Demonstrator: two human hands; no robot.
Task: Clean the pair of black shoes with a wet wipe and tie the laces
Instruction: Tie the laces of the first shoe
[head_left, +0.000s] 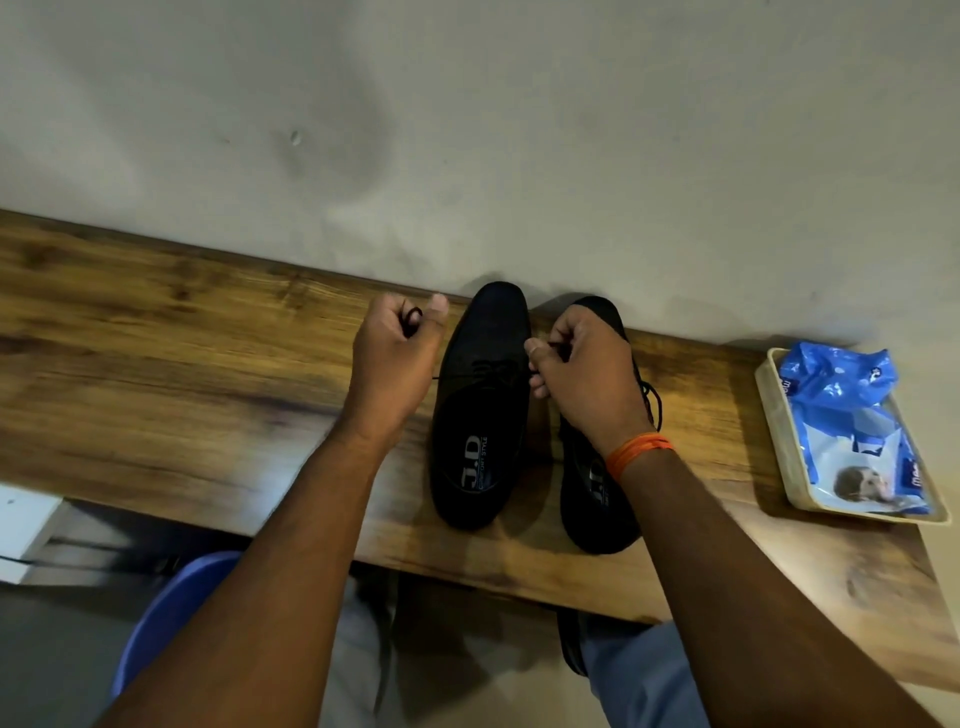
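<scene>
A: On the right side, what is hard to see?

B: The right hand (587, 371) covers part of the right shoe (597, 499). Its laces are hard to make out.

A: Where are the shoes?

B: Side by side on the wooden worktop (182, 353), by a pale wall (467, 130). A wipes pack (852, 426) sits in a tray (774, 415), far right.

A: And the grip?

B: Both fists are closed. The left hand (397, 358) pinches a lace (413, 319) from the left shoe (480, 410). The right hand pinches the other end.
</scene>
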